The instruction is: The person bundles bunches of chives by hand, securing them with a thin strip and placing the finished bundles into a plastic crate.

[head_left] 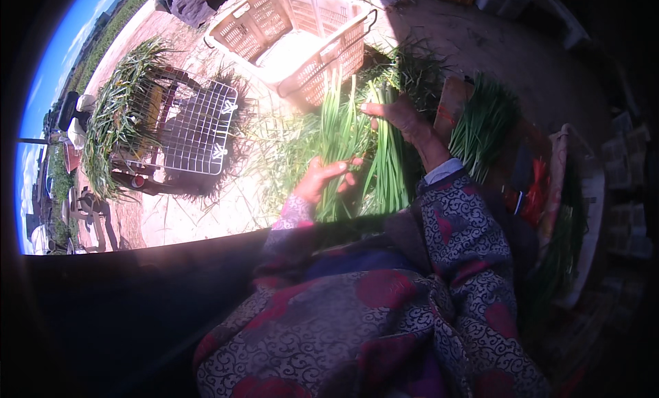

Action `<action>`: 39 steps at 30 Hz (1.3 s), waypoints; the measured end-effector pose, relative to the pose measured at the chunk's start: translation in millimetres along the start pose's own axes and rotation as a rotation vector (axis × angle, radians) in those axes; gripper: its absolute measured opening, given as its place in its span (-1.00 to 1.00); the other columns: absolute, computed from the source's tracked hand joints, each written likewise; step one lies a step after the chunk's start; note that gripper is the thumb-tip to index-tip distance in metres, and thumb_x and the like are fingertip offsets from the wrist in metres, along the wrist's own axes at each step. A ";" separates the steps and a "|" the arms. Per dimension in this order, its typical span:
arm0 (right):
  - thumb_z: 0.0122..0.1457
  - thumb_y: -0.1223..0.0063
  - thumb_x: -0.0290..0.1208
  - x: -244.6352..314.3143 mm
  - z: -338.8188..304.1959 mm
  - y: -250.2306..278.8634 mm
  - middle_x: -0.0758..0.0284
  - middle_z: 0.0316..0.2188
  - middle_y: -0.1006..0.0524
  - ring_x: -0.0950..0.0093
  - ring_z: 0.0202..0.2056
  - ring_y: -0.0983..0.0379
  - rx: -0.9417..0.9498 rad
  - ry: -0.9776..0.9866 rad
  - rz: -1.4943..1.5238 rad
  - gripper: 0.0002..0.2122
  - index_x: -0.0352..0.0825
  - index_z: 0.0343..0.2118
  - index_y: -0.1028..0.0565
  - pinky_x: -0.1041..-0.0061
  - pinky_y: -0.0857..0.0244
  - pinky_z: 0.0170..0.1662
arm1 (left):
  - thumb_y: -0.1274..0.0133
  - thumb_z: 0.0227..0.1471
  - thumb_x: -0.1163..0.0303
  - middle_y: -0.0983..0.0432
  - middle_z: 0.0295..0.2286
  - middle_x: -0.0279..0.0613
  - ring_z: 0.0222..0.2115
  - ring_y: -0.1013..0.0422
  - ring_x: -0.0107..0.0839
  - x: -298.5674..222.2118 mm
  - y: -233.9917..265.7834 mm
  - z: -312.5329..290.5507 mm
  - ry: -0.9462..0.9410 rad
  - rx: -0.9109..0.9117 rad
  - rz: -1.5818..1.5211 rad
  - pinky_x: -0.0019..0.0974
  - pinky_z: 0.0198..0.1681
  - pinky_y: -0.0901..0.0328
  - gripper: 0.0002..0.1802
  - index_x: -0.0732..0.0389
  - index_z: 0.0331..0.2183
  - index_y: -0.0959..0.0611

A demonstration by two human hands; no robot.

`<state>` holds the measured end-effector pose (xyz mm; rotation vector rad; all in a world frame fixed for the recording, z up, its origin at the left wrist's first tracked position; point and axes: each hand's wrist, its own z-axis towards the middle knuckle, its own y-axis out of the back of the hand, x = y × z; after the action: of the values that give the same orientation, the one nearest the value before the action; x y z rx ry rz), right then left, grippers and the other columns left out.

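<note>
My left hand (324,179) curls its thumb and fingers round a loose bunch of long, flat green leaves (334,127) that look like garlic chives. The bunch stands roughly upright, its pale tips in bright sun. Just to the right, my right hand (403,120) grips a second chive bunch (388,168) near its upper end, thumb pointing left. That bunch hangs down toward my lap, and its lower end is hard to make out. A darker green bundle of chives (484,120) lies on a board right of my right wrist.
Beyond my hands sits a pale plastic crate (316,72) with wire handles. A cart with a white wire rack (199,127), heaped with cut grass (127,109), stands at the left. Loose green trimmings (288,147) cover the ground. A red plastic bag (537,192) lies at the right.
</note>
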<state>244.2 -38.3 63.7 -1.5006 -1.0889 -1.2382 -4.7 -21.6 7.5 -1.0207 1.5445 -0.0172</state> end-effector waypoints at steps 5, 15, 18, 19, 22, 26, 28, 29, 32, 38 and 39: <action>-0.03 -0.35 -0.36 -21.4 4.6 10.0 0.42 -0.45 -0.53 0.60 -0.51 -0.46 -0.033 0.038 0.043 -0.72 -0.33 -0.27 -0.54 0.57 -0.36 -0.46 | -0.17 0.09 0.33 -0.42 -0.68 -0.35 -0.75 -0.22 -0.60 9.5 -8.3 9.8 -0.103 -0.318 -0.001 -0.45 -0.62 -0.20 -0.71 0.44 -0.31 -0.62; -0.08 -0.38 -0.38 -54.4 29.4 18.7 0.45 -0.45 -0.54 0.59 -0.52 -0.46 -0.470 0.060 0.198 -0.73 -0.28 -0.29 -0.57 0.55 -0.35 -0.47 | -0.23 0.02 0.45 -0.57 -0.52 -0.18 -0.79 -0.17 -0.63 -3.9 -10.9 13.7 -0.145 -0.275 0.092 -0.45 -0.67 -0.16 -0.83 0.31 -0.36 -0.58; -0.08 -0.39 -0.37 -31.8 24.9 53.2 0.43 -0.41 -0.57 0.54 -0.48 -0.48 -0.635 0.018 0.211 -0.73 -0.36 -0.32 -0.59 0.52 -0.36 -0.37 | -0.21 0.04 0.43 -0.56 -0.52 -0.19 -0.79 -0.16 -0.63 2.0 3.9 1.5 -0.123 -0.327 0.066 -0.44 -0.67 -0.16 -0.84 0.32 -0.37 -0.59; -0.08 -0.39 -0.35 -29.8 23.0 67.9 0.43 -0.40 -0.57 0.53 -0.46 -0.48 -0.664 0.008 0.260 -0.71 -0.39 -0.32 -0.60 0.51 -0.37 -0.33 | -0.20 0.04 0.42 -0.56 -0.52 -0.19 -0.79 -0.16 -0.63 2.5 8.8 -0.2 -0.114 -0.332 0.057 -0.44 -0.66 -0.17 -0.83 0.32 -0.38 -0.60; -0.07 -0.39 -0.30 -28.4 16.1 75.7 0.40 -0.35 -0.58 0.47 -0.38 -0.50 -0.510 -0.140 -0.460 -0.58 -0.48 -0.19 -0.57 0.48 -0.39 -0.27 | -0.17 0.07 0.37 -0.56 -0.53 -0.22 -0.78 -0.20 -0.62 7.2 18.5 0.9 -0.094 -0.366 0.025 -0.43 -0.66 -0.18 -0.79 0.35 -0.41 -0.61; -0.06 -0.39 -0.29 -25.1 1.8 22.5 0.33 -0.48 -0.57 0.49 -0.56 -0.48 -0.284 0.008 -0.235 -0.58 -0.47 -0.19 -0.56 0.53 -0.37 -0.42 | -0.17 0.08 0.37 -0.56 -0.54 -0.23 -0.76 -0.24 -0.62 8.7 11.6 3.2 -0.089 -0.374 0.016 -0.46 -0.66 -0.18 -0.79 0.36 -0.40 -0.62; -0.05 -0.38 -0.30 -9.3 0.3 11.9 0.36 -0.46 -0.57 0.52 -0.52 -0.48 -0.155 -0.061 -0.085 -0.63 -0.40 -0.21 -0.57 0.55 -0.38 -0.41 | -0.17 0.09 0.36 -0.56 -0.54 -0.22 -0.76 -0.25 -0.61 8.4 7.9 3.7 -0.066 -0.346 -0.002 -0.46 -0.66 -0.18 -0.78 0.37 -0.40 -0.62; -0.04 -0.37 -0.30 -11.2 1.2 3.5 0.37 -0.46 -0.57 0.53 -0.51 -0.48 -0.158 -0.055 -0.027 -0.65 -0.38 -0.22 -0.57 0.55 -0.37 -0.41 | -0.17 0.09 0.35 -0.56 -0.54 -0.22 -0.76 -0.25 -0.60 8.0 6.6 3.8 -0.053 -0.330 -0.009 -0.46 -0.66 -0.18 -0.77 0.37 -0.40 -0.62; 0.01 -0.34 -0.33 -16.1 1.3 -10.8 0.38 -0.31 -0.58 0.59 -0.33 -0.49 -0.114 -0.040 0.091 -0.72 -0.34 -0.24 -0.58 0.54 -0.41 -0.45 | -0.14 0.12 0.32 -0.57 -0.51 -0.18 -0.75 -0.26 -0.55 11.5 3.9 4.9 -0.042 -0.282 0.022 -0.45 -0.66 -0.18 -0.71 0.42 -0.33 -0.62; 0.06 -0.25 -0.20 -45.6 9.4 21.3 0.37 -0.47 -0.55 0.53 -0.43 -0.47 -0.237 0.230 -0.145 -0.71 -0.35 -0.32 -0.56 0.44 -0.34 -0.37 | -0.13 0.12 0.36 -0.59 -0.18 0.05 -0.26 -0.58 -0.25 8.4 5.5 9.5 -0.073 -0.340 -0.041 -0.38 -0.45 -0.44 -0.58 0.52 -0.11 -0.56; 0.06 -0.23 -0.22 -48.1 14.4 29.4 0.34 -0.48 -0.56 0.48 -0.42 -0.48 -0.351 0.283 -0.265 -0.72 -0.36 -0.33 -0.55 0.42 -0.34 -0.35 | -0.13 0.11 0.37 -0.59 -0.19 0.07 -0.25 -0.58 -0.24 5.9 7.3 8.5 -0.085 -0.351 -0.036 -0.36 -0.43 -0.45 -0.58 0.53 -0.11 -0.56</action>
<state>270.1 -35.4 11.7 -1.4034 -0.9331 -1.8431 -1.4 -16.3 -3.5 -1.3070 1.4807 0.2773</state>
